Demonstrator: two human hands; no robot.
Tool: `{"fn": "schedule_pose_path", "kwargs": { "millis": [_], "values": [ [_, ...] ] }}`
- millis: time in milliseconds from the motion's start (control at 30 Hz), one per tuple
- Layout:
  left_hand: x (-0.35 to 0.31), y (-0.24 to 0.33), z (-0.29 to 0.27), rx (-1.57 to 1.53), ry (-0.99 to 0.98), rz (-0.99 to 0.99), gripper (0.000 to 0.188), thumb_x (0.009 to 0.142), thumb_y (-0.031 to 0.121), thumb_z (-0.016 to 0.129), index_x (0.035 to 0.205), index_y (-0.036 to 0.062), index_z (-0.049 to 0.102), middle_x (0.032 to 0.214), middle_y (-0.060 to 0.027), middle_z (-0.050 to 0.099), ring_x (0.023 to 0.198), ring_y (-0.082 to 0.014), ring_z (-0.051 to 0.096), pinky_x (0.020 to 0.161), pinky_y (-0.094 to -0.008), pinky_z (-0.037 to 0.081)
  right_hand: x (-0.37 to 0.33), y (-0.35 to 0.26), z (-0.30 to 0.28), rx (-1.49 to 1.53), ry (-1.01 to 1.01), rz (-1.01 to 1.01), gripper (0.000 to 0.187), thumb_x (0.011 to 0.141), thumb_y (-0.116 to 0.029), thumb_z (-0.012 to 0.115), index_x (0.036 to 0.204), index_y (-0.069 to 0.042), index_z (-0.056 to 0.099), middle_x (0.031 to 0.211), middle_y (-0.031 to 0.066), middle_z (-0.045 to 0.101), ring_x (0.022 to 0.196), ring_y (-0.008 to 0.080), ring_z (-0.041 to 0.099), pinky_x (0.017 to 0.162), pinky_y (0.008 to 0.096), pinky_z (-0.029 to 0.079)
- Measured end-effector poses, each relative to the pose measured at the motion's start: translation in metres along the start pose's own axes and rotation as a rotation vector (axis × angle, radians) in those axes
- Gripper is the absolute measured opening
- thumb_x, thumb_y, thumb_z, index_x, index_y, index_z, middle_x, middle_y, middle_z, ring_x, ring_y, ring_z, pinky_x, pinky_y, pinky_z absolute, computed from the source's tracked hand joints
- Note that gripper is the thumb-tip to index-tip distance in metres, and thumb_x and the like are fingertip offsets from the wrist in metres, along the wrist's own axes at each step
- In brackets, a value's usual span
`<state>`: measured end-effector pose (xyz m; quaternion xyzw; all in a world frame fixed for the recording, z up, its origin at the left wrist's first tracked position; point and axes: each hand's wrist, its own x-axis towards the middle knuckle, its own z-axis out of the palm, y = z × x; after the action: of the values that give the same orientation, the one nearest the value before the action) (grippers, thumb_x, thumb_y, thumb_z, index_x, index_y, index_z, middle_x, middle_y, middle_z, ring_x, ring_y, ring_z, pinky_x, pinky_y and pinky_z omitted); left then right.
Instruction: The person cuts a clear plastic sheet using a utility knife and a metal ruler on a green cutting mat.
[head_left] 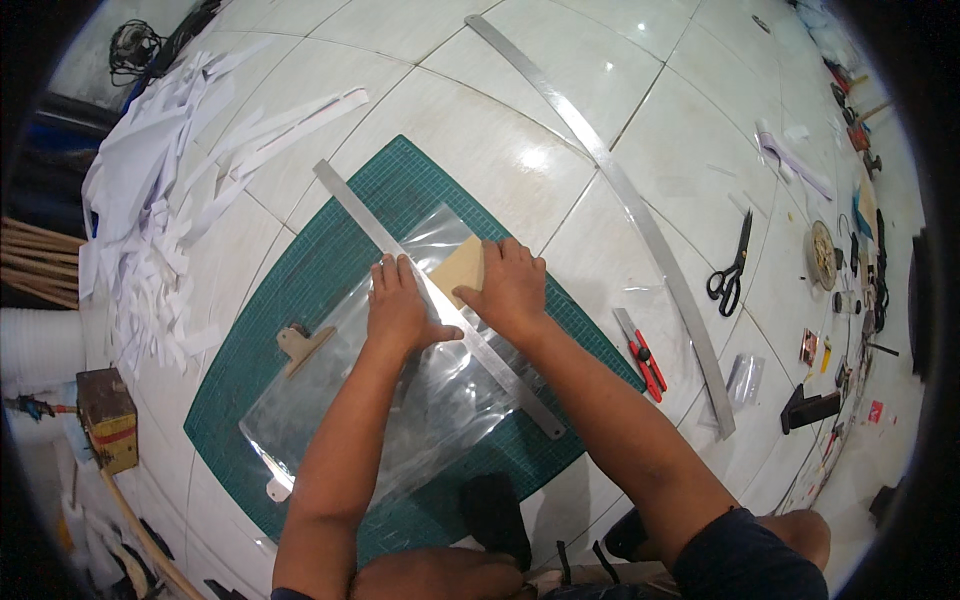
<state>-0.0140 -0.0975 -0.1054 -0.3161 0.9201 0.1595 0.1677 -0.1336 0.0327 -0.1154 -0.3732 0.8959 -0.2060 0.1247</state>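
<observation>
A transparent plastic sheet [345, 365] lies on a green cutting mat [275, 270] on the floor. Across the sheet runs a steel ruler [505, 378], slanting from upper left to lower right. My left hand [397, 315] presses down on the ruler and sheet, its fingers stretched and the thumb out to the side. Just right of the ruler, my right hand [512, 292] grips a tan, flat-sided piece [458, 270] between thumb and fingers; its material is unclear. A metal bulldog clip [302, 348] sits at the sheet's left edge, and another clip [278, 489] at its lower left corner.
A long steel strip [610, 170] lies right of the mat. Near it are a red cutter knife [643, 358], black scissors [733, 265] and a black tape dispenser [808, 408]. White paper offcuts [150, 200] pile up at left, above a wooden block [107, 420].
</observation>
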Motion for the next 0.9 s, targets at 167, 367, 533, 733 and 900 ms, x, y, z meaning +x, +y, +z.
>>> {"fn": "schedule_pose_path", "kwargs": {
  "millis": [167,367,533,733,900],
  "values": [
    [-0.005,-0.005,-0.005,-0.021,-0.01,-0.024,0.144,0.048,0.055,0.095,0.151,-0.0109,0.019,0.158,-0.0317,0.022,0.148,-0.0488,0.019,0.12,-0.0516,0.027,0.0,-0.007,0.005,-0.027,0.003,-0.01,0.065,0.073,-0.042,0.081,0.119,-0.002,0.058,0.114,0.0126,0.057,0.108,0.0305,0.054,0.092,0.046,0.039],
    [-0.001,-0.003,-0.009,-0.033,-0.017,0.012,0.143,0.049,0.057,0.093,0.15,-0.0139,0.02,0.157,-0.0326,0.023,0.148,-0.048,0.018,0.122,-0.0497,0.02,0.012,0.024,-0.012,-0.038,0.07,0.049,0.075,0.073,-0.046,0.081,0.129,-0.003,0.056,0.116,0.0132,0.059,0.11,0.0302,0.056,0.091,0.0459,0.041],
    [0.017,0.003,0.017,-0.043,-0.052,0.061,0.141,0.052,0.049,0.095,0.151,-0.012,0.015,0.158,-0.0319,0.02,0.15,-0.0442,0.015,0.125,-0.0461,0.014,0.012,0.112,-0.072,-0.2,0.021,-0.106,0.072,0.085,-0.043,0.071,0.143,-0.007,0.048,0.127,0.0187,0.058,0.114,0.033,0.057,0.095,0.0472,0.041],
    [0.002,0.003,-0.007,-0.035,-0.104,-0.112,0.142,0.051,0.035,0.098,0.156,-0.003,0.01,0.163,-0.0261,0.01,0.151,-0.0416,0.013,0.125,-0.046,0.02,-0.097,0.233,-0.257,-0.343,-0.146,-0.372,0.017,0.089,-0.026,0.065,0.092,-0.01,0.062,0.094,0.0118,0.06,0.089,0.0331,0.064,0.073,0.0486,0.052],
    [0.008,-0.009,-0.002,-0.054,-0.073,-0.096,0.145,0.049,0.035,0.097,0.155,-0.0054,0.007,0.161,-0.0268,0.009,0.149,-0.0429,0.017,0.124,-0.0449,0.022,-0.236,0.359,-0.324,-0.251,0.494,0.215,0.026,0.094,-0.028,0.067,0.086,-0.004,0.062,0.085,0.0144,0.059,0.079,0.0349,0.057,0.071,0.0443,0.046]
  ]
}}
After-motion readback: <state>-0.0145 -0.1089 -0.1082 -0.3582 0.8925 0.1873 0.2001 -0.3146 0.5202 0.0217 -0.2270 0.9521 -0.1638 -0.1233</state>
